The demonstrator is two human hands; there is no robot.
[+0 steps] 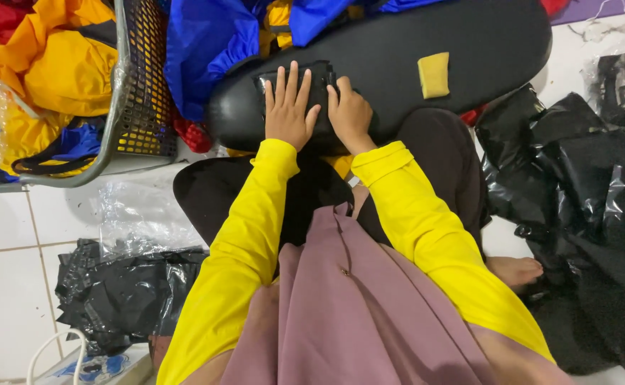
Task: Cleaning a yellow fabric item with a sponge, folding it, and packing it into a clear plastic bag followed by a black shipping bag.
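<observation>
My left hand (pixel 288 107) lies flat with its fingers spread on a small black packet (pixel 319 82). The packet rests on a long black padded board (pixel 412 57) across my lap. My right hand (pixel 350 114) presses on the same packet from its right side, fingers curled over it. A yellow sponge (pixel 434 74) sits on the board to the right of my hands. Both sleeves are bright yellow.
A grey mesh basket (pixel 137 85) holding yellow and red cloth stands at the upper left. Blue cloth (pixel 205 43) is piled behind the board. Crumpled black plastic bags (pixel 583 199) lie on the white tiled floor at the right, and more black plastic bags (pixel 123 292) at the lower left.
</observation>
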